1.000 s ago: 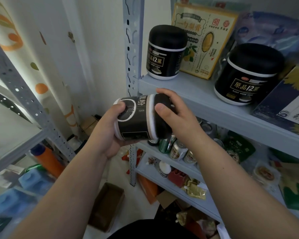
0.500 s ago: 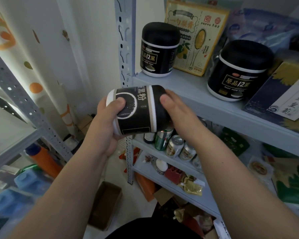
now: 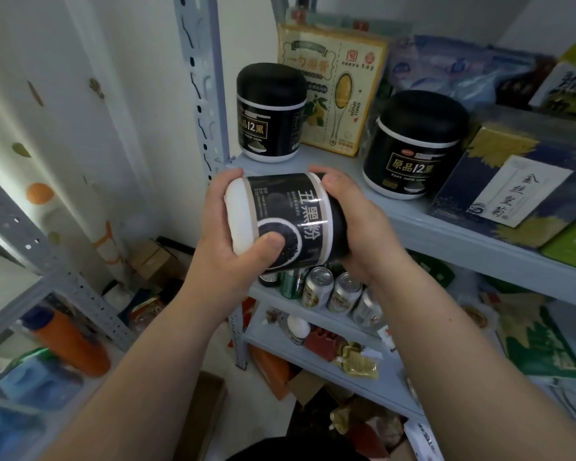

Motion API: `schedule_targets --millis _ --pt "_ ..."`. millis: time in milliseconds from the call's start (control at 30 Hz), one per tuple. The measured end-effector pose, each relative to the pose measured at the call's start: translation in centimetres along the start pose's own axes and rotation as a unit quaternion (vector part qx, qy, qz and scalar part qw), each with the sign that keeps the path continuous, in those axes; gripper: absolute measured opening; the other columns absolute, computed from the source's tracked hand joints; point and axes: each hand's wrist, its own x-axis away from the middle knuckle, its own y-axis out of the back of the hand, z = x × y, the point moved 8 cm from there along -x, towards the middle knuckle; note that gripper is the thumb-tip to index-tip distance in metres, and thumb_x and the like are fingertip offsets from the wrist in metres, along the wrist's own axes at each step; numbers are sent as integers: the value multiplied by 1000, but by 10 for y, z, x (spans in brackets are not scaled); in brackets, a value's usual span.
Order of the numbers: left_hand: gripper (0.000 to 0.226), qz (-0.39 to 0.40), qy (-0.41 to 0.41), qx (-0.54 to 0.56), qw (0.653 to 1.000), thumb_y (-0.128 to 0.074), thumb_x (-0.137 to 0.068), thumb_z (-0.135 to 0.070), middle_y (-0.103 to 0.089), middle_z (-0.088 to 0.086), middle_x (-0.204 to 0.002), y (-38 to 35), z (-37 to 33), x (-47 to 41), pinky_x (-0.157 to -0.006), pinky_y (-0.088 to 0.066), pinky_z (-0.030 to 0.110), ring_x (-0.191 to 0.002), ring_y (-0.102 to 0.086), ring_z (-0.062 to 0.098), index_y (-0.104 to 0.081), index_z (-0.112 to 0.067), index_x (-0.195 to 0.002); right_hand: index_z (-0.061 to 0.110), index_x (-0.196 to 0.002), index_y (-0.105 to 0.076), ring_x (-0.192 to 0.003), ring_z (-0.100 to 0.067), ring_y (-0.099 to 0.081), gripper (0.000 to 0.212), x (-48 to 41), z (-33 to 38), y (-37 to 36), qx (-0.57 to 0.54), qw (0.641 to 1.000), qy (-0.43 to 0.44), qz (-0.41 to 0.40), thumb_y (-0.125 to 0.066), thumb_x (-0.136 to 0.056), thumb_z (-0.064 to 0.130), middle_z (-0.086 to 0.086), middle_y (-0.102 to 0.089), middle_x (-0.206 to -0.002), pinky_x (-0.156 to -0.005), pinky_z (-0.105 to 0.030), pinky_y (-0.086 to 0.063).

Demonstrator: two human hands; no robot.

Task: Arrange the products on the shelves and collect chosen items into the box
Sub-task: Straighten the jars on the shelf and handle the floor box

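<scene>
A black jar with a white base and a black label (image 3: 290, 217) lies on its side in the air, just in front of the grey shelf (image 3: 446, 224). My left hand (image 3: 226, 241) grips its white base end, thumb on the label. My right hand (image 3: 356, 227) grips the black lid end. Two similar black jars stand upright on the shelf behind: one at the left end (image 3: 270, 111), one further right (image 3: 416, 144). A brown cardboard box (image 3: 203, 414) sits on the floor below.
A yellow packet (image 3: 340, 91) leans at the shelf's back, a dark blue box (image 3: 519, 188) lies at right. Drink cans (image 3: 333, 291) stand on the lower shelf. A perforated upright post (image 3: 203, 94) stands left of the shelf. Another rack (image 3: 30, 247) with an orange bottle (image 3: 70, 341) is at left.
Both hands have turned the jar about its axis, so its large lettering now faces me, and the white base shows more. The jar sits slightly higher against the shelf.
</scene>
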Motion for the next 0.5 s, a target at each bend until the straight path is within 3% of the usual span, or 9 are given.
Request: schedule_targets --millis 67,133,267,300,367,433,500 --pt "74 -3 4 34 999 -74 -75 -41 -59 -6 -125 -3 6 -1 -79 -61 33 -115 -66 20 -35 -48 -137 34 -124 -64 -104 -33 -72 38 -1 5 3 22 999 -35 20 -62 -91 52 -9 -74 -115 -85 -51 -60" --pt "85 -17 59 107 992 -80 -71 -40 -59 1 -131 -6 19 -5 -85 -60 42 -119 -65 27 -36 -42 -143 40 -122 -63 -102 -28 -74 46 1 15 4 82 995 -26 52 -69 -80 56 -4 -75 -114 -87 -52 -60" --pt "114 -9 154 277 948 -99 -59 -34 -55 20 -144 -16 34 -13 -105 -47 62 -130 -58 38 -34 -33 -154 55 -134 -51 -114 -10 -64 60 10 62 4 271 955 110 44 -74 -78 57 13 -61 -130 -98 -38 -55" --pt "108 -1 152 278 949 -96 -65 -28 -54 21 -145 -17 31 -16 -108 -44 63 -131 -57 38 -35 -28 -154 54 -137 -49 -117 -9 -60 62 12 75 2 306 941 140 40 -73 -79 57 13 -57 -132 -99 -34 -52" --pt "73 8 123 212 969 -80 -82 -15 -62 18 -137 -20 17 -23 -110 -45 58 -128 -60 34 -47 -16 -147 52 -139 -48 -120 -9 -53 66 10 96 -1 381 905 186 31 -74 -78 58 11 -52 -135 -98 -28 -47" --pt "44 19 104 117 987 -65 -92 -4 -72 8 -124 -18 6 -30 -108 -48 51 -121 -65 27 -61 -20 -133 53 -138 -48 -120 -9 -49 65 3 115 -2 442 872 206 30 -76 -80 57 10 -49 -135 -93 -23 -44" --pt "41 33 108 31 993 -62 -97 -2 -74 -1 -121 -13 -1 -37 -107 -48 47 -118 -68 18 -66 -27 -129 54 -137 -50 -119 -8 -49 64 -3 133 0 469 856 215 26 -74 -78 59 12 -50 -135 -92 -22 -44"
